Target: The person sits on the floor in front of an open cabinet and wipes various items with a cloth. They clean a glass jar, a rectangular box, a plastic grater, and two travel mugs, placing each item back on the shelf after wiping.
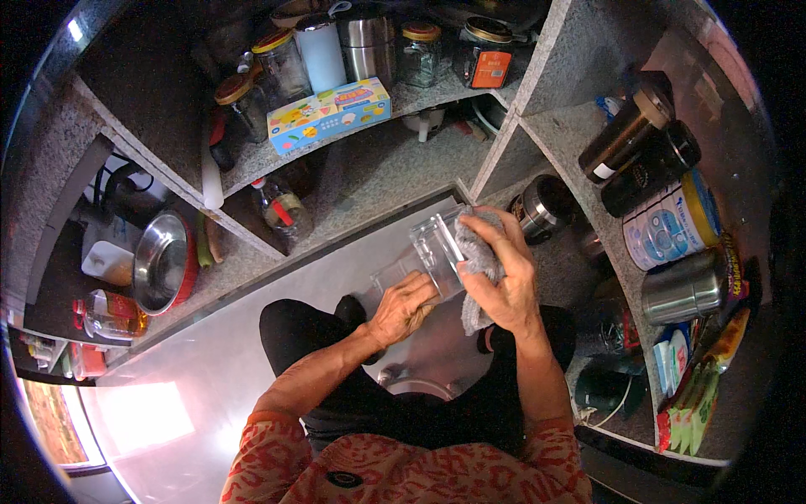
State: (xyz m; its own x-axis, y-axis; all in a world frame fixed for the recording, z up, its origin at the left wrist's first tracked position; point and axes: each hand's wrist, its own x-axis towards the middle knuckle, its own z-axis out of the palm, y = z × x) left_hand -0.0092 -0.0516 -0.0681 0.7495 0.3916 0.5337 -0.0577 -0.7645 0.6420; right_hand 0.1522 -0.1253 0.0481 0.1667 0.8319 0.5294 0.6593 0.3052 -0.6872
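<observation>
In front of the shelves, above my lap, I hold a clear, see-through container (432,244) tilted. My left hand (405,307) is closed on its lower left part, where another clear piece (389,274) juts out; I cannot tell if that is a handle or a separate part. My right hand (510,281) grips a grey cloth (477,312) and presses it against the container's right side, fingers on top and thumb below. Part of the cloth is hidden behind the palm and hangs down under the thumb.
Ahead, a stone shelf carries glass jars (421,55), a steel canister (367,44) and a blue patterned box (330,115). Tumblers (628,134), a tin (667,220) and packets (697,395) crowd the right shelf. Left stand a metal basin (164,262) and an oil bottle (113,313).
</observation>
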